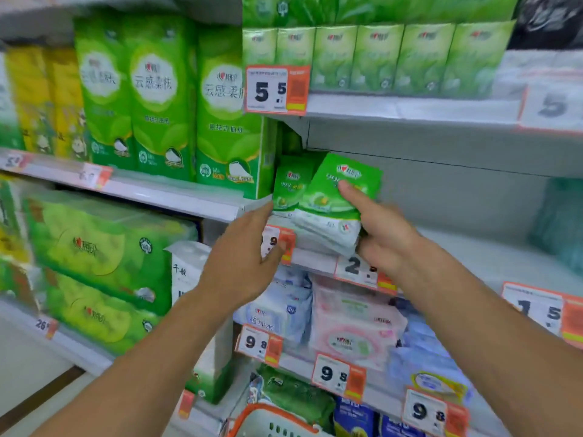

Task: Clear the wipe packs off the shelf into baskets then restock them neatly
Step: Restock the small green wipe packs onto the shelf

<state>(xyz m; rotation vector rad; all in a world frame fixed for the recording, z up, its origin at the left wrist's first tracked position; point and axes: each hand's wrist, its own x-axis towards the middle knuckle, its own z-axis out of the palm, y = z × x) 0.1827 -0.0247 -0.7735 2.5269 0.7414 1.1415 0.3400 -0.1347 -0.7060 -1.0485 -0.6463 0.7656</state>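
Two green wipe packs (318,197) stand on the shelf (457,247) at mid-frame, the front one tilted. My right hand (383,230) grips that front pack, forefinger laid across its face, other fingers curled at its lower edge. My left hand (243,263) is apart, fingers straight, fingertips touching the shelf edge by a price tag (277,244). A basket (271,421) shows at bottom centre.
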